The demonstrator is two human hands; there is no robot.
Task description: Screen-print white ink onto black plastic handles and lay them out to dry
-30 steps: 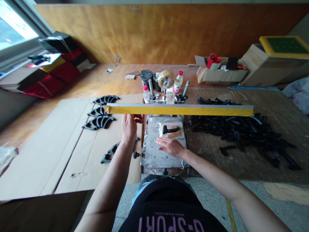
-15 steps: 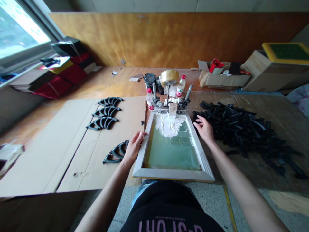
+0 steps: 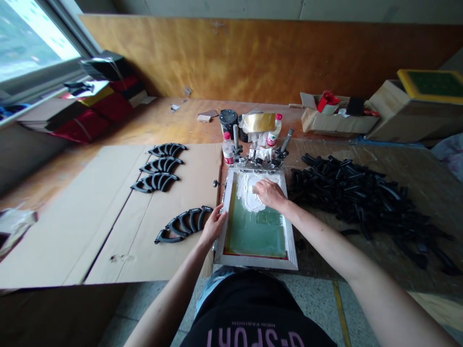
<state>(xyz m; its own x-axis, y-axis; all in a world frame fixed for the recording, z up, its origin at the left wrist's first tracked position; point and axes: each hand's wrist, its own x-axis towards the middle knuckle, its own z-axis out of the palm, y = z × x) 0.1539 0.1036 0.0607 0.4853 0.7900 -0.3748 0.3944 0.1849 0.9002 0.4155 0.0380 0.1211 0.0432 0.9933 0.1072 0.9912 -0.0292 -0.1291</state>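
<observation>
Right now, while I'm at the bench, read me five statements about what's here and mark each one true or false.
1. The left hand is at the left side of the framed screen. True.
2. The right hand is empty. False: it grips a small pale tool over the white paste.
3. The jumbled heap of black parts lies to the right of the screen. True.
4. The black parts on the cardboard are strewn at random. False: they lie in curved rows.
5. Two bottles stand behind the screen, both with green caps. False: the caps are red.
</observation>
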